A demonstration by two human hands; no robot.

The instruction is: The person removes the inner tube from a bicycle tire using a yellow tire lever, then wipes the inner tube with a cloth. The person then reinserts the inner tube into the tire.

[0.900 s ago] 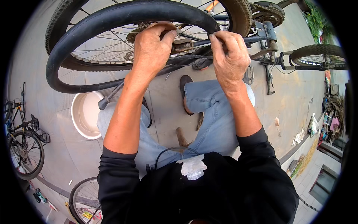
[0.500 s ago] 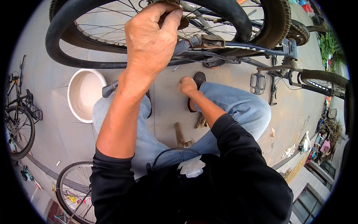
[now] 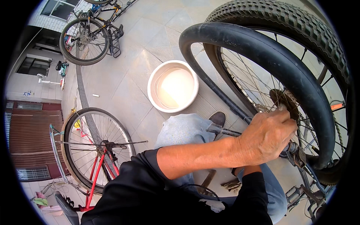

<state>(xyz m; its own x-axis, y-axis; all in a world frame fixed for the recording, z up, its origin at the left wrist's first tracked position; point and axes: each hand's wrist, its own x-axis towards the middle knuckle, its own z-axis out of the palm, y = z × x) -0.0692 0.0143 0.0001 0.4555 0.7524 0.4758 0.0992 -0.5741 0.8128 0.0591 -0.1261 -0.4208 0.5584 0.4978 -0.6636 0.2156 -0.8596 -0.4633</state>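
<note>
At the right, my left hand (image 3: 264,137) is closed in a pinch close to the hub (image 3: 283,103) of a bicycle wheel; whatever its fingertips hold is hidden behind the hand. A swollen black inner tube (image 3: 258,41) loops loosely outside the wheel, passing around my hand. The wheel carries a knobbly black tyre (image 3: 273,15), and thin spokes show beyond the tube. Below my left forearm, only the forearm of my right arm shows; my right hand is hidden behind the left arm.
A white basin (image 3: 151,88) with liquid stands on the paved floor. Lower left is a red bicycle (image 3: 96,174) with its wheel toward me; a black bicycle (image 3: 84,39) stands farther off. A dark bar with a grey end (image 3: 215,128) juts out beside my left wrist. A wooden-handled tool (image 3: 208,179) lies between my legs.
The view has swung left, so the wheel and tube sit at the right and the basin near the middle. My left hand stays pinched near the hub; my right hand has become hidden.
</note>
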